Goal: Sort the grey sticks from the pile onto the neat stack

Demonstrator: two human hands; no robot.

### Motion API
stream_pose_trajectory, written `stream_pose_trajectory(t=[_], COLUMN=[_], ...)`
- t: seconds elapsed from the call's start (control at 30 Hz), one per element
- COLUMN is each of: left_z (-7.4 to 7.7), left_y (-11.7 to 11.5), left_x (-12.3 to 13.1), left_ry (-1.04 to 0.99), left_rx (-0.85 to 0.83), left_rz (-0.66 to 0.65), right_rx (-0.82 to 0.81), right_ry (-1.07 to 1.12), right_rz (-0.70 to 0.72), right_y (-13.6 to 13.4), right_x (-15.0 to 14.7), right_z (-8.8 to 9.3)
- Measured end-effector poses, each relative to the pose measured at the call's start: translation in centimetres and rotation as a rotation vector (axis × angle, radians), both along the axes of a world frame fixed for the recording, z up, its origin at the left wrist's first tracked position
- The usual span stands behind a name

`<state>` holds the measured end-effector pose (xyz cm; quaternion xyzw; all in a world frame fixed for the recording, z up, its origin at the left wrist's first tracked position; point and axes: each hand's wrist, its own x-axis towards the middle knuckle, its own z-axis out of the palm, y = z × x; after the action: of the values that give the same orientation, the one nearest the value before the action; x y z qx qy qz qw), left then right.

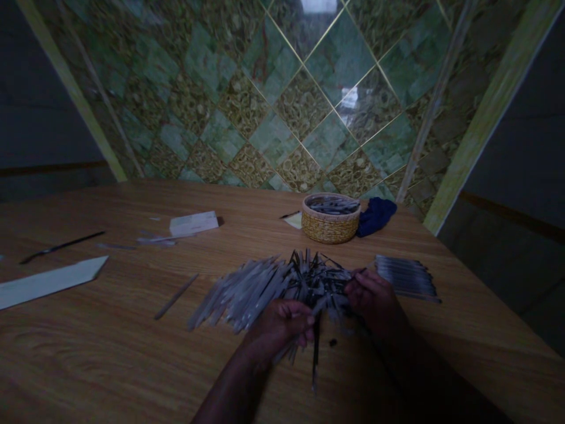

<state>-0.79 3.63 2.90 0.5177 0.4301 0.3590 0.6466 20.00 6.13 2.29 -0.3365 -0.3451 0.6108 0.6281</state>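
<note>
A large loose pile of thin sticks, pale translucent ones (pixel 247 291) on the left and black ones (pixel 309 277) on the right, lies on the wooden table. At the pile's front edge is my left hand (pixel 285 327), its fingers pinched together; what they hold, if anything, is too dark to tell. My right hand (pixel 373 294) is at the pile's right side, with thumb and fingers closed on a thin dark stick (pixel 358 272). Just right of it, a neat row of similar sticks (pixel 406 277) lies flat. A small black piece (pixel 332 343) rests between my hands.
Behind the pile stands a woven basket (pixel 331 227) full of sticks, beside a dark blue cloth (pixel 377 215). Toward the left are a white box (pixel 194 224), a single stick (pixel 176 297), a pale flat strip (pixel 53 281) and a thin dark tool (pixel 62 246). A tiled wall rises behind.
</note>
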Motion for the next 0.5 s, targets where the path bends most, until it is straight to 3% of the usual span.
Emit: stream_pose_trajectory(t=[0.5], left_z=[0.46], left_y=[-0.44], left_x=[0.52], left_ry=[0.058], left_rx=[-0.007], left_rz=[-0.034], right_rx=[0.007], right_ry=[-0.037], right_rz=[0.09], right_y=[-0.69], right_x=[-0.74], right_z=[-0.3])
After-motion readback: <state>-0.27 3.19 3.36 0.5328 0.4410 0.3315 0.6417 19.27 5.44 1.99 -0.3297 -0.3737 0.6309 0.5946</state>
